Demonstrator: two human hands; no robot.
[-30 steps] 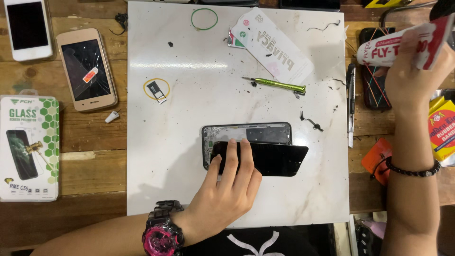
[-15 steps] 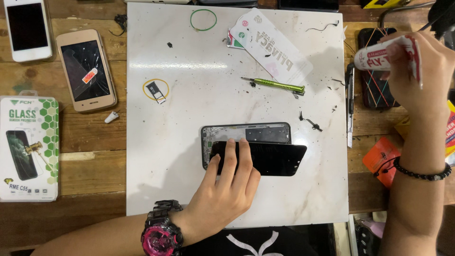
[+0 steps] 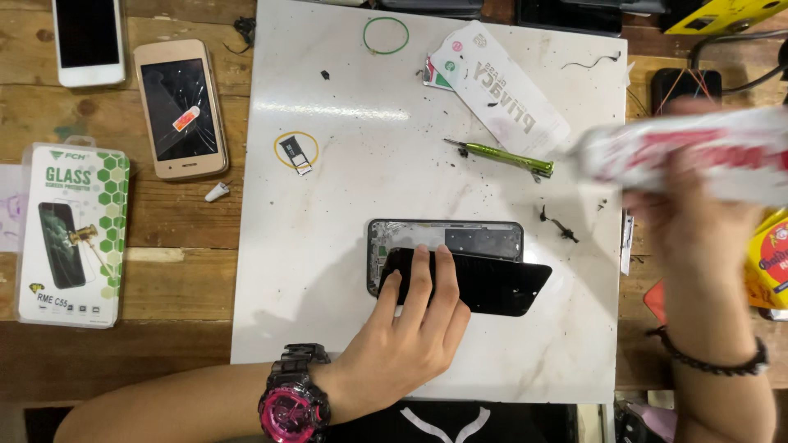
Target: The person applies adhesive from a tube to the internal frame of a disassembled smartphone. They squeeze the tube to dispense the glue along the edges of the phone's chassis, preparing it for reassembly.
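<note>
Surface: white marble slab [image 3: 328, 271] on wood.
Left hand [image 3: 406, 332]: fingers [image 3: 420, 271] flat, pressing black screen panel [image 3: 492, 283] skewed over phone frame [image 3: 447, 238].
Right hand [image 3: 698, 221]: fingers wrapped around blurred glue tube [image 3: 689, 156].
Nearby: green screwdriver [image 3: 501, 157].

A flat white-and-green screen-protector box [image 3: 72, 236] lies at nine o'clock on the wooden bench. Above it, toward ten o'clock, a gold phone's cracked dark screen [image 3: 181, 108] carries a small red-and-white sticker [image 3: 186, 121]. At eleven o'clock a white phone's black screen [image 3: 87, 33] is blank. A long white card sleeve [image 3: 499, 89] lies slanted at one o'clock. At three o'clock a blurred white-and-red tube [image 3: 698, 156] crosses above a yellow-and-red packet [image 3: 771, 261].
</note>
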